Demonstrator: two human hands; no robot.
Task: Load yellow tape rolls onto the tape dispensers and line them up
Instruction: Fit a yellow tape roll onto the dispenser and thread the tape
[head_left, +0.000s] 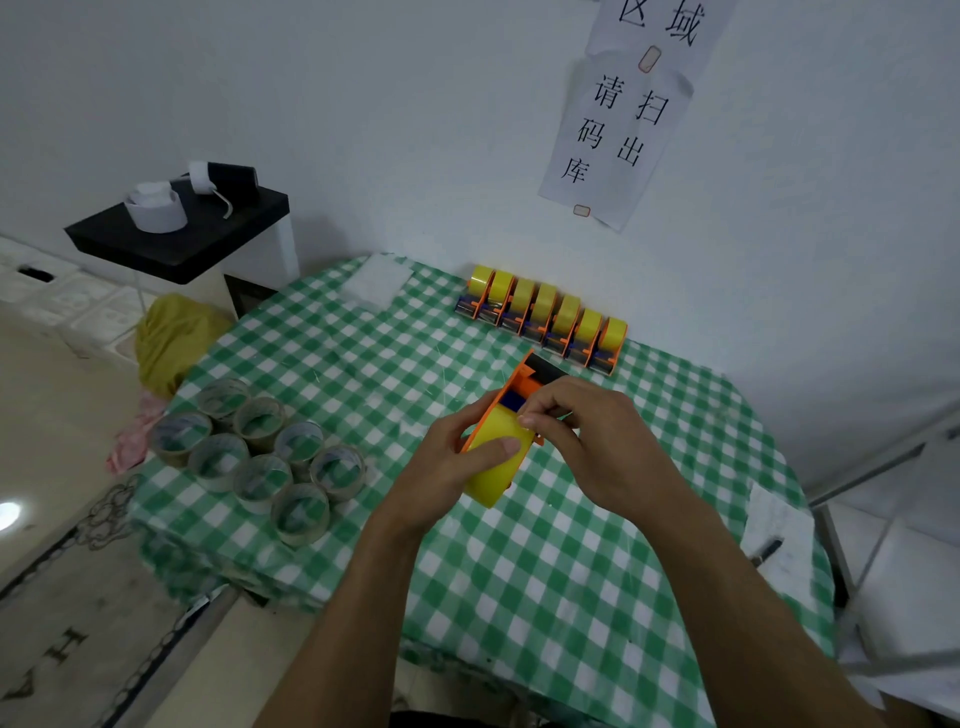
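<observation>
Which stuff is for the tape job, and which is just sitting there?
For the job: yellow tape roll and orange dispenser, held by left hand and right hand; row of loaded dispensers.
Just lying about: clear rolls, yellowish bag, white rolls, wall sign.

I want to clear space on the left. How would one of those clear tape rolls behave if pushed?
It would probably slide, not roll: each clear tape roll lies flat, hole up, on the checked tablecloth. Its hollow core suggests it is light. Packed close, it would likely nudge neighbours.
</observation>
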